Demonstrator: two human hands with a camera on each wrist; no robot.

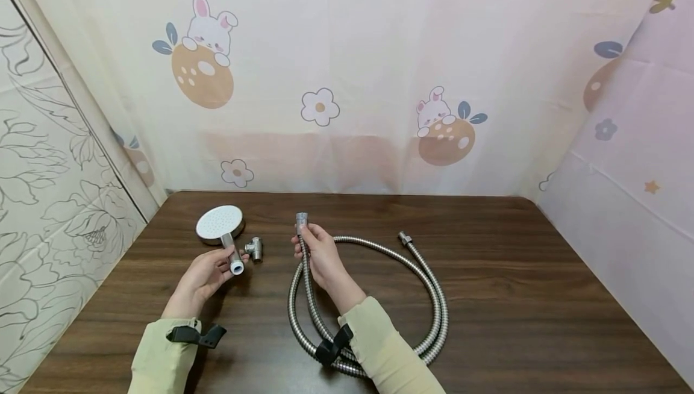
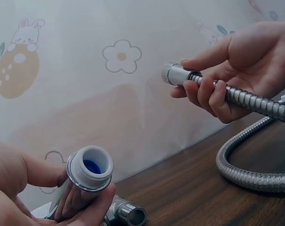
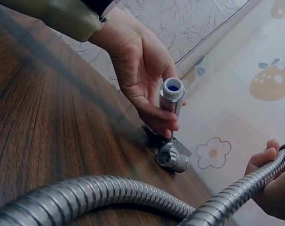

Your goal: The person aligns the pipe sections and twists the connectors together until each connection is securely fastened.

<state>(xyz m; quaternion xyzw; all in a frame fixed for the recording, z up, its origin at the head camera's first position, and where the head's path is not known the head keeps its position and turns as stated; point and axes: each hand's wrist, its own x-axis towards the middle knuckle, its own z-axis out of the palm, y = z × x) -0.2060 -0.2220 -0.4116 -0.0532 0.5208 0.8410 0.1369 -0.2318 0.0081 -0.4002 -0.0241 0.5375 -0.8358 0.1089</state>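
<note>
My left hand grips the handle of a shower head, whose round white spray face tilts upward at the table's left. The handle's open end, a white threaded collar with blue inside, points toward me. In my right hand is one end of a ribbed metal shower hose, pinched at its smooth chrome connector. The rest of the hose lies coiled on the table, partly under the right forearm. Just right of the left fingers stands a small chrome T-shaped fitting.
The dark wooden table fills the lower view. The hose's other end, a chrome nut, lies right of the right hand. A printed curtain hangs behind the table, with a patterned panel at the left.
</note>
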